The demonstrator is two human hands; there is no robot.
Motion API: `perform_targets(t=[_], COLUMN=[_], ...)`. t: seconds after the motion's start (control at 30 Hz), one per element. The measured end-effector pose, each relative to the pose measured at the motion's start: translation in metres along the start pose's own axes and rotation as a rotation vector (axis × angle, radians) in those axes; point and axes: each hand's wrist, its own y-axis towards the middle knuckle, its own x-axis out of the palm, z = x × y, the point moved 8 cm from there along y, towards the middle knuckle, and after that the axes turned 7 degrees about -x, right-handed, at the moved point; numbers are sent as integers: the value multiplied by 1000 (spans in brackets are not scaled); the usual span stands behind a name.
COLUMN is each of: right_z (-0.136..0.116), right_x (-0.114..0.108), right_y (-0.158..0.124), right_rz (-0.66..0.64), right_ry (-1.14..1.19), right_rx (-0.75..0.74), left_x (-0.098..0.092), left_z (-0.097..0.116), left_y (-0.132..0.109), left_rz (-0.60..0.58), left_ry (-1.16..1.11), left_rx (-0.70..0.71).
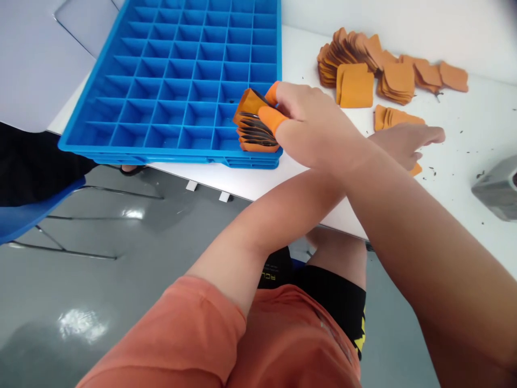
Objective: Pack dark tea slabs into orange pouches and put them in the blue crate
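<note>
Forearms crossed, right over left. With our right hand [307, 116] we pinch a stack of flat orange packets [256, 126] between thumb and fingertips, two of which wear orange finger cots [272, 119]; the stack sits at the near right corner of the blue compartment tray [141, 152], dark edges showing between layers. How deep it goes into that corner compartment, we cannot tell. Our left hand [406, 143] is out over the white table [484, 118], index finger extended, the others partly curled; we cannot tell whether it grips anything. A small fan of packets [398, 116] lies just beyond it. Farther off, toward the table's far edge, we see a thick leaning heap [343, 51], with flatter packets [398, 81] beside it. Dark crumbs [434, 172] are scattered right of our left hand; a grey container [496, 191] stands beyond them.
</note>
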Motion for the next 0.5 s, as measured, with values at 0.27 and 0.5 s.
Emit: perform_targets(t=[0.27,0.5], right_z=[-26,-33], right_x=[8,-8], right_y=[9,2], right_rz=[51,30], right_ry=[-197,-375], right_rx=[-140,-104], left_x=[-1,5], left_z=[0,-2], left_y=[-7,1], left_rz=[3,74], left_ry=[42,19], left_rx=[-46,117])
